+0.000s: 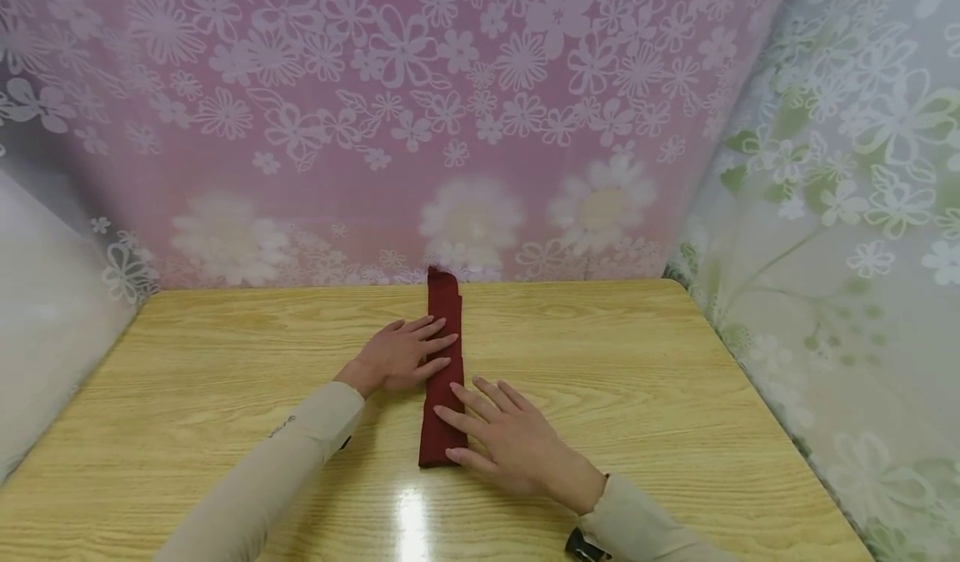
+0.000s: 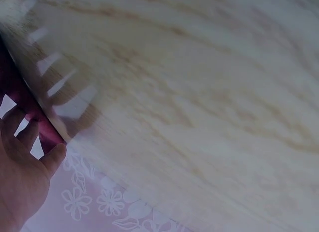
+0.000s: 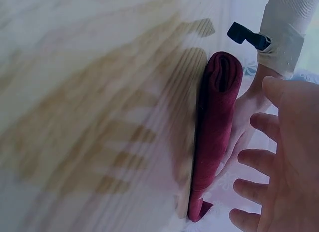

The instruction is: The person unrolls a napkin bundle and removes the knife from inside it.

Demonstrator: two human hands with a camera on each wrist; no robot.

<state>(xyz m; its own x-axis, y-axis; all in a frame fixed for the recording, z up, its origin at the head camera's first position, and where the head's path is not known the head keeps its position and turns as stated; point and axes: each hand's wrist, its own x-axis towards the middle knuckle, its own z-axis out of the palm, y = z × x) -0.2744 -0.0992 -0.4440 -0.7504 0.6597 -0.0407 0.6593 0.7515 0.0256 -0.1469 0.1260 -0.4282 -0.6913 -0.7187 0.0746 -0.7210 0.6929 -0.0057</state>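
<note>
A dark red piece of cloth point(image 1: 438, 441), rolled into a long narrow strip, lies on the wooden table point(image 1: 637, 362) and points away from me. Its near end shows coiled layers in the right wrist view. My left hand point(image 1: 401, 353) has its fingers spread across the middle of the cloth from the left, palm down. On the right side, my right hand point(image 1: 513, 441) is spread over the near end with fingers extended. The right wrist view has these fingers point(image 3: 256, 159) a little apart from the roll. Neither hand grips the cloth.
A pink flowered curtain point(image 1: 360, 128) hangs behind the table's far edge, where the cloth's far end reaches. Another flowered sheet point(image 1: 847, 212) hangs along the right side. A pale sheet point(image 1: 45, 295) covers the left. Black devices point(image 1: 585, 545) sit at the wrists.
</note>
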